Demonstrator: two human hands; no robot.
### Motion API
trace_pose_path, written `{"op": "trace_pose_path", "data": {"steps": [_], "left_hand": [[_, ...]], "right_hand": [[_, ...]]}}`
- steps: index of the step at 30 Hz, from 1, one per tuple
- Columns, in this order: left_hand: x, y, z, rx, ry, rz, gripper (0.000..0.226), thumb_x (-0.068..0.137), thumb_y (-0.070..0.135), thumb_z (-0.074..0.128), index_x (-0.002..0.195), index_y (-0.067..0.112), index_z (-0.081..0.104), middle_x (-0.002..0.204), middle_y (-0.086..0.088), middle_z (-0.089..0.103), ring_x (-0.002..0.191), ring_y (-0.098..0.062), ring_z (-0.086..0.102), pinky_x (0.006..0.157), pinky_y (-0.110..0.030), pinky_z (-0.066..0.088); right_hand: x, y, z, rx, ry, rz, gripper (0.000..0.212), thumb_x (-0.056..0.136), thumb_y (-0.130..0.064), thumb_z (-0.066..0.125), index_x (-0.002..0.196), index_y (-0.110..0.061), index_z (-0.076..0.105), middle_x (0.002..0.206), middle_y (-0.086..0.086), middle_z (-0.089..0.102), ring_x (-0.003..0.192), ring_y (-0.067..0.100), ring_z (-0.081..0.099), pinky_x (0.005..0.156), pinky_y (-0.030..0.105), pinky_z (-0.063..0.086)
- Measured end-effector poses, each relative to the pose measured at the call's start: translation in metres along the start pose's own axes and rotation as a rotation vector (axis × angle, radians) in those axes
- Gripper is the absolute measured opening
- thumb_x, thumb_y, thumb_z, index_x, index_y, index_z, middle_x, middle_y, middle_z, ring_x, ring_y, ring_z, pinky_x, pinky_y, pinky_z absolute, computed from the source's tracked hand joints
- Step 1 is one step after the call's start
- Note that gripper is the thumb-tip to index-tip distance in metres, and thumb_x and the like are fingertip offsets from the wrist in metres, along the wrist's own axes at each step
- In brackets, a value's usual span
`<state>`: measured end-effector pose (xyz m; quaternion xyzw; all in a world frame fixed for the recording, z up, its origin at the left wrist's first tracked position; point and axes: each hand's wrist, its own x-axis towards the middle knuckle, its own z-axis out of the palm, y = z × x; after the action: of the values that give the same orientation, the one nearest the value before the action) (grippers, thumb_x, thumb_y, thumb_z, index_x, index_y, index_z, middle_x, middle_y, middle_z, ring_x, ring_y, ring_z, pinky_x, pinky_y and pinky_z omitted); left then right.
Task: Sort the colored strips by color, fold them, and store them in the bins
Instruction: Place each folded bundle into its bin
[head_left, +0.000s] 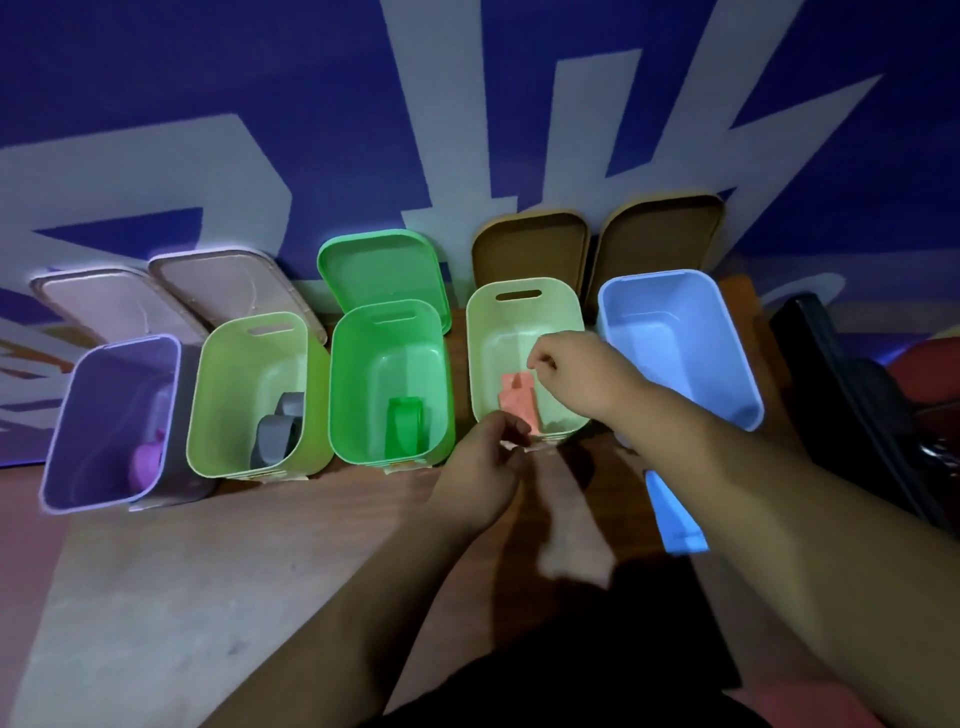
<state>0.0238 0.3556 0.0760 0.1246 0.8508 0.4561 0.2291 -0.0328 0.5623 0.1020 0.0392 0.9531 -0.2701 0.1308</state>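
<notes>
the five bins stand in one row on the floor, mouths tipped toward us, so each interior can be reached and checked from above. each bin takes one color, and that fixes where a strip goes.

the right hand (576, 374) hangs over the pale yellow-green bin (524, 288). its fingers are curled, and thumb and forefinger close on the top edge of the orange strip (517, 402). the strip hangs directly below this hand, inside the bin and against the near wall. we judge the high pinch lets the strip be lowered in without unfolding.

the left hand (483, 467) sits below and to the left of the right hand, at the near rim of the same bin. its fingers are curled beside the lower end of the orange strip. we cannot tell whether they grip the strip or only steady it.

to the right of the right hand stands the blue bin (675, 332). a blue strip (675, 519) lies on the floor under the right forearm, not yet stored.

to the left of the left hand, the green bin (387, 332) holds a green strip (405, 426), and the light green bin (249, 353) beyond it holds grey strips (275, 436).
</notes>
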Motion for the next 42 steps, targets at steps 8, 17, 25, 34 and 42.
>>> {"op": "trace_pose_path", "data": {"steps": [8,17,25,34,42], "left_hand": [[0.009,0.033,0.074,0.268,-0.359,0.126,0.010,0.092,0.011,0.063,0.101,0.013,0.067,0.095,0.001,0.075,0.086,-0.012,0.069,0.080,-0.031,0.053],[0.039,0.046,0.176,0.670,-0.572,0.348,0.042,0.091,0.021,0.057,0.126,0.003,0.070,0.126,-0.021,0.070,0.118,-0.043,0.067,0.104,-0.048,0.053],[0.045,0.028,0.223,0.645,-0.403,0.106,0.083,0.081,0.039,0.050,0.156,0.007,0.036,0.147,-0.026,0.047,0.129,-0.047,0.054,0.110,-0.050,0.044],[0.044,0.039,0.226,0.699,-0.347,0.115,0.035,0.087,0.025,0.073,0.117,0.011,0.063,0.115,-0.021,0.060,0.105,-0.043,0.060,0.086,-0.044,0.050],[0.015,0.072,0.201,0.014,-0.308,0.058,0.027,0.082,0.004,0.083,0.084,0.017,0.059,0.075,0.011,0.061,0.069,-0.004,0.054,0.067,-0.024,0.043]], "right_hand": [[-0.108,0.069,-0.012,0.335,0.336,0.140,0.016,0.096,-0.013,0.062,0.096,-0.021,0.076,0.081,-0.013,0.069,0.077,0.006,0.064,0.070,0.025,0.049],[-0.209,0.168,0.050,0.390,0.283,0.447,0.013,0.095,-0.019,0.064,0.096,-0.023,0.076,0.092,-0.006,0.078,0.090,0.015,0.072,0.077,0.031,0.052],[-0.246,0.194,0.106,0.473,0.012,0.434,0.036,0.101,-0.025,0.067,0.135,-0.015,0.070,0.131,0.012,0.074,0.120,0.029,0.069,0.093,0.021,0.044],[-0.249,0.212,0.119,0.593,0.175,0.517,0.009,0.095,-0.011,0.075,0.096,-0.003,0.073,0.096,0.007,0.071,0.092,0.011,0.066,0.082,0.023,0.044],[-0.238,0.219,0.073,0.823,0.189,0.427,0.065,0.079,-0.051,0.089,0.133,-0.024,0.063,0.118,-0.013,0.071,0.111,0.006,0.069,0.096,0.030,0.056]]}}
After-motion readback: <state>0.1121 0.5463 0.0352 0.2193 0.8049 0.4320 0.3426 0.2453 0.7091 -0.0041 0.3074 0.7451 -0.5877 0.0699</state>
